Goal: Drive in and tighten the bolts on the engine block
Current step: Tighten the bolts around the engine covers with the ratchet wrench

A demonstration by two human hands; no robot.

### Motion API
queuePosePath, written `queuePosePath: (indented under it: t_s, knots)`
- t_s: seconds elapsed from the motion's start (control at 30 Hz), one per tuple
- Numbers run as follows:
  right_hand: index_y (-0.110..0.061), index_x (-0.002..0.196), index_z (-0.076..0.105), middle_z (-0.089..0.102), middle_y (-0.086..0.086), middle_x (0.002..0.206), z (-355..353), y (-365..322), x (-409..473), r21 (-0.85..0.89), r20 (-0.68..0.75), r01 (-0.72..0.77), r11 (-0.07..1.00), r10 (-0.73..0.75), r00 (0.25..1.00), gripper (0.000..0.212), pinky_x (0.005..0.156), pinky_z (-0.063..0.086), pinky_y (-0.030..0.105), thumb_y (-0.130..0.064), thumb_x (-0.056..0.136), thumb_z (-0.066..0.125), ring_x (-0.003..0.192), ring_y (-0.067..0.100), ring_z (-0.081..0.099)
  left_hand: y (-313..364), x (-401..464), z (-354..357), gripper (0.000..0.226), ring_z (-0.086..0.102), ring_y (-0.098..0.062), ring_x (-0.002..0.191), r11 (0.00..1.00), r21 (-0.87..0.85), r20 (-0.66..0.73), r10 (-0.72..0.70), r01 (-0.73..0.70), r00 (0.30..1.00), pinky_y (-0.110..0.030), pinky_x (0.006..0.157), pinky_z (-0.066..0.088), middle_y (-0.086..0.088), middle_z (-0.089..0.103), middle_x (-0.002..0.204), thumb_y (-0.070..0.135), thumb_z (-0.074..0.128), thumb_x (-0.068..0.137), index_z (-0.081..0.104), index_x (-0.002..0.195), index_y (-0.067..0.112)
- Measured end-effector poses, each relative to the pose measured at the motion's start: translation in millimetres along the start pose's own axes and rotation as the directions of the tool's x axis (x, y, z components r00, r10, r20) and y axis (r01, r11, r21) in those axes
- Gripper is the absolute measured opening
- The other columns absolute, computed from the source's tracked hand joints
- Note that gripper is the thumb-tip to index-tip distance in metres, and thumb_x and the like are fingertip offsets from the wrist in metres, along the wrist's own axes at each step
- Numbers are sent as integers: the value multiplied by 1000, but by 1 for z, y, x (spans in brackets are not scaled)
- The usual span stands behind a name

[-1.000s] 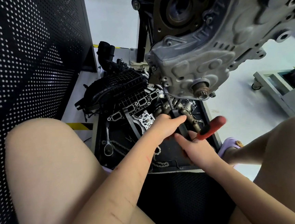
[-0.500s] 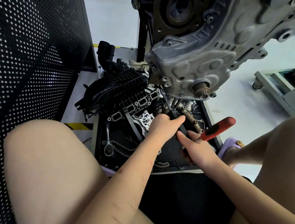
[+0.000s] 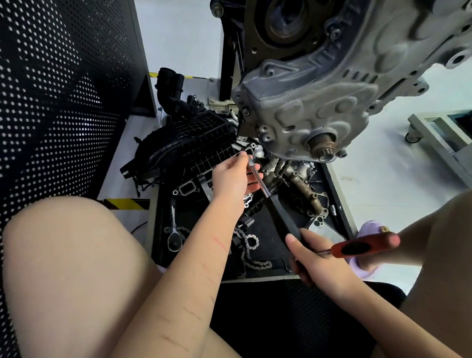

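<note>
Hanging over the far edge of a black parts tray (image 3: pixel 160 242), the engine block (image 3: pixel 322 97) fills the upper right, leaving only a narrow gap between its lower left corner and the black intake manifold (image 3: pixel 189 143) on the left. In that gap the left hand (image 3: pixel 233 179) pinches the steel shaft of a driver (image 3: pixel 257 177) near its tip, fingers curled around it. The driver's long axis runs from near right up to far left, tip toward the block's lower corner. The right hand (image 3: pixel 318 257) grips its black handle and a red-handled tool (image 3: pixel 363 246) pointing right.
</note>
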State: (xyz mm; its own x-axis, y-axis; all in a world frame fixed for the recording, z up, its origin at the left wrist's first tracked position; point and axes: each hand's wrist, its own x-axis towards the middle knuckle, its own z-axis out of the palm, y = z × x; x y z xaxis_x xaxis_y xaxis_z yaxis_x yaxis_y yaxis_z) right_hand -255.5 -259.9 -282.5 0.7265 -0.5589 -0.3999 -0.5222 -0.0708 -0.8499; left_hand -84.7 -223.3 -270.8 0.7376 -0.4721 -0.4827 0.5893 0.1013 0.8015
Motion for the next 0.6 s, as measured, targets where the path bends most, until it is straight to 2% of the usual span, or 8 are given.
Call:
queuePosePath:
  t_s: [0.07, 0.23, 0.4, 0.6]
  knots:
    - [-13, 68, 46, 48, -2, 50, 1, -2, -1, 8, 5, -11, 1000, 11, 1000, 29, 39, 31, 14, -25, 94, 49, 38, 7, 39, 1, 1, 0, 17, 54, -1, 39, 1000, 15, 9, -2, 2, 1000, -16, 41, 43, -2, 59, 69, 20, 46, 97, 57, 89, 9]
    - [-11, 72, 47, 48, 2, 52, 2, -11, -4, 79, 29, -42, 996, 40, 999, 27, 38, 30, 16, -26, 95, 47, 37, 11, 37, 6, 0, 2, 22, 57, -6, 53, 998, 48, 47, 48, -51, 998, -15, 44, 43, 1, 61, 70, 19, 49, 96, 56, 76, 14]
    - [-10, 71, 45, 48, 3, 51, 4, -20, -6, 129, 19, -34, 991, 32, 999, 28, 38, 30, 16, -26, 95, 47, 37, 11, 36, 11, -3, 4, 13, 58, -7, 61, 992, 60, 79, 105, -110, 991, -18, 53, 44, 3, 64, 74, 13, 53, 93, 62, 84, 15]
    - [-11, 72, 46, 45, 5, 54, 10, -36, -4, 128, -20, 26, 991, -23, 1000, 28, 39, 31, 16, -28, 94, 46, 37, 9, 37, 27, -2, 13, 4, 59, 1, 53, 976, 52, 76, 207, -211, 975, -14, 50, 46, 6, 66, 72, 12, 56, 91, 60, 93, 11]
